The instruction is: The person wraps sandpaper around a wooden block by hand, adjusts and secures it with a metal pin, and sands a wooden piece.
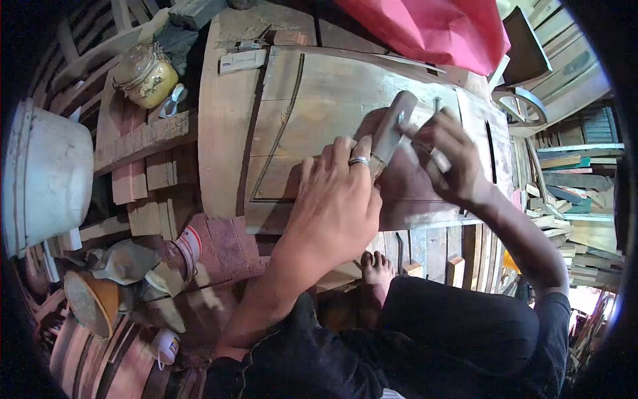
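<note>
Head view: mid-frame, I see the left hand (335,206) closed around the lower end of a grey-brown piece (397,121), which slants toward the upper right over a wooden panel (332,76). Just right of it, the right hand (462,159) is curled and blurred — I cannot tell what it grips. Top right, a pink sheet (435,30).

Woodwkg shop: offcuts (578,249) piled, boards (565,161) shelved.
</note>
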Tool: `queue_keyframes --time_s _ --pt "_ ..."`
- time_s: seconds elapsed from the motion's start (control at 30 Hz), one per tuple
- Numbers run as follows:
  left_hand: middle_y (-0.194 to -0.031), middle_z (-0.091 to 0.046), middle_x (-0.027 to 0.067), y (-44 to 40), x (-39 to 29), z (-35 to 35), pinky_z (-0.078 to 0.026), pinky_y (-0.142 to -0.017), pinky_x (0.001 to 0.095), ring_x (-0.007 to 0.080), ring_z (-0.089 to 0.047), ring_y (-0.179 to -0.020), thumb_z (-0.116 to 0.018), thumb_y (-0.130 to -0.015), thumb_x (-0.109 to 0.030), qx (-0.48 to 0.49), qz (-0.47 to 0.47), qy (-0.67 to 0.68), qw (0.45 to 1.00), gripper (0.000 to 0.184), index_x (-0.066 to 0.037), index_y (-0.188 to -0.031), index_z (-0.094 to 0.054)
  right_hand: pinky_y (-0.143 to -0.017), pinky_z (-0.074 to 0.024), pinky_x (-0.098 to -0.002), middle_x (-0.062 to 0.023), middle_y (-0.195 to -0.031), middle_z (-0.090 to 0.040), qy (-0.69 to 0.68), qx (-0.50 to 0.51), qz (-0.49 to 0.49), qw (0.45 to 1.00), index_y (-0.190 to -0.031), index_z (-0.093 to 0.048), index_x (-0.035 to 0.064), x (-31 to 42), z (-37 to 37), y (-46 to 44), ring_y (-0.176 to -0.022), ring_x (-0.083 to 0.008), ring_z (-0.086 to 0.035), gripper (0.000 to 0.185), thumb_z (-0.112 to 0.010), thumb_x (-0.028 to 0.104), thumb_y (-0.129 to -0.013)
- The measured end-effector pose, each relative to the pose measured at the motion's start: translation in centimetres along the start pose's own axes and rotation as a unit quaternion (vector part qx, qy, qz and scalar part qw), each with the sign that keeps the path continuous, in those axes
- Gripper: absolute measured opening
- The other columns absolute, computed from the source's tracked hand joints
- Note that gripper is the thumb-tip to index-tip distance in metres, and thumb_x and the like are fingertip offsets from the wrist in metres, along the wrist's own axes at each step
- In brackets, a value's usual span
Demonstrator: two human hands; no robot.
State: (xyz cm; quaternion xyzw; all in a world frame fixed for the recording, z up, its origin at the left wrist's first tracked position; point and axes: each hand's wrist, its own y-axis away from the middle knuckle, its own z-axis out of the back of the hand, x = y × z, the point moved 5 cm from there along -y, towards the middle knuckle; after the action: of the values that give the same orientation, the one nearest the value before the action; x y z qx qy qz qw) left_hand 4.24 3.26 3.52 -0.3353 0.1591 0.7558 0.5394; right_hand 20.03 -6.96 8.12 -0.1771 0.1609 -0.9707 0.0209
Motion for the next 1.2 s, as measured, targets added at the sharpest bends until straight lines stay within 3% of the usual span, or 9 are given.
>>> queue_keyframes --time_s 0.2,0.33,0.43,0.5,0.7,0.83,1.03,1.13,1.2 --pt "-0.134 -0.05 0.0343 -0.2 0.0 0.3 -0.038 -0.103 0.0552 0.0501 -0.05 -0.122 -0.062 -0.094 -0.022 0.018 0.017 0.012 1.0 0.054 0.01 -0.136 -0.051 -0.074 -0.0444 -0.0394 -0.0082 -0.082 -0.054 0.054 -0.021 -0.012 0.998 -0.126 -0.068 0.0026 -2.0 0.8 -0.7 -0.078 -0.0276 -0.051 0.048 -0.068 -0.005 -0.078" --pt "-0.135 -0.05 0.0351 -0.2 -0.2 0.2 -0.038 -0.104 0.0557 0.0502 -0.05 -0.123 -0.062 -0.093 -0.022 0.034 0.012 0.001 0.999 0.055 0.009 -0.137 -0.05 -0.073 -0.0439 -0.0401 -0.0062 -0.085 -0.052 0.072 0.02 0.091 0.993 -0.123 -0.068 0.0048 1.6 0.0 -0.5 -0.078 -0.0258 -0.051 0.052 -0.075 0.001 -0.072" --pt "-0.137 -0.049 0.036 -0.3 -0.2 0.1 -0.038 -0.105 0.0557 0.0507 -0.049 -0.125 -0.062 -0.093 -0.023 0.034 0.015 -0.002 0.999 0.056 0.009 -0.138 -0.049 -0.072 -0.0448 -0.0389 -0.0068 -0.082 -0.05 0.112 0.025 0.106 0.988 -0.11 -0.067 0.0039 0.7 0.7 -1.0 -0.077 -0.0262 -0.051 0.037 -0.073 0.0 -0.074" --pt "-0.138 -0.049 0.0363 -0.2 0.0 0.3 -0.038 -0.106 0.0557 0.0509 -0.049 -0.126 -0.062 -0.093 -0.023 0.028 0.016 0.004 0.999 0.057 0.009 -0.138 -0.048 -0.072 -0.0447 -0.0397 -0.0092 -0.08 -0.049 0.132 -0.007 0.055 0.99 -0.095 -0.061 0.0047 -1.7 1.6 -1.6 -0.076 -0.0278 -0.051 0.018 -0.071 -0.001 -0.08" --pt "-0.137 -0.05 0.0352 -0.2 0.0 0.0 -0.037 -0.106 0.0553 0.0506 -0.049 -0.125 -0.06 -0.093 -0.021 0.024 0.007 0.002 1.0 0.057 0.009 -0.14 -0.048 -0.072 -0.0413 -0.0407 -0.0078 -0.079 -0.051 0.061 0.03 0.084 0.994 -0.094 -0.065 0.0021 1.3 1.0 -1.7 -0.072 -0.0269 -0.049 0.022 -0.071 -0.004 -0.074" --pt "-0.135 -0.05 0.0334 -0.2 0.0 0.0 -0.037 -0.105 0.0553 0.0492 -0.049 -0.124 -0.061 -0.093 -0.021 0.03 0.014 0.016 0.999 0.056 0.009 -0.139 -0.049 -0.085 -0.0447 -0.0432 -0.0097 -0.083 -0.054 0.083 0.009 -0.025 0.996 -0.093 -0.06 0.0048 -3.0 2.4 -2.3 -0.085 -0.0323 -0.054 0.017 -0.071 0.004 -0.08" --pt "-0.134 -0.05 0.033 -0.3 0.0 0.2 -0.037 -0.105 0.0555 0.0492 -0.049 -0.124 -0.062 -0.092 -0.021 0.027 0.013 0.031 0.999 0.056 0.008 -0.139 -0.048 -0.081 -0.0456 -0.041 -0.0113 -0.081 -0.055 -0.052 0.077 0.05 0.994 -0.094 -0.065 0.0006 0.4 1.1 -1.3 -0.081 -0.0277 -0.056 0.012 -0.068 -0.001 -0.082" --pt "-0.132 -0.051 0.0321 0.0 0.0 0.0 -0.038 -0.103 0.0554 0.0486 -0.05 -0.121 -0.062 -0.093 -0.021 0.014 0.004 0.018 1.0 0.057 0.008 -0.139 -0.048 -0.084 -0.0465 -0.0381 -0.0123 -0.083 -0.059 -0.047 -0.007 -0.161 0.986 -0.094 -0.065 -0.0009 -4.4 2.1 -0.4 -0.081 -0.0275 -0.058 0.012 -0.067 0.002 -0.083" --pt "-0.131 -0.051 0.0313 0.0 0.0 0.2 -0.038 -0.102 0.0553 0.0482 -0.051 -0.119 -0.062 -0.093 -0.021 0.004 -0.006 0.002 1.0 0.057 0.009 -0.139 -0.049 -0.084 -0.0459 -0.0393 -0.0128 -0.089 -0.059 -0.045 0.049 -0.079 0.995 -0.098 -0.065 0.0018 -3.5 0.8 0.2 -0.083 -0.0304 -0.056 0.015 -0.067 0.003 -0.083"
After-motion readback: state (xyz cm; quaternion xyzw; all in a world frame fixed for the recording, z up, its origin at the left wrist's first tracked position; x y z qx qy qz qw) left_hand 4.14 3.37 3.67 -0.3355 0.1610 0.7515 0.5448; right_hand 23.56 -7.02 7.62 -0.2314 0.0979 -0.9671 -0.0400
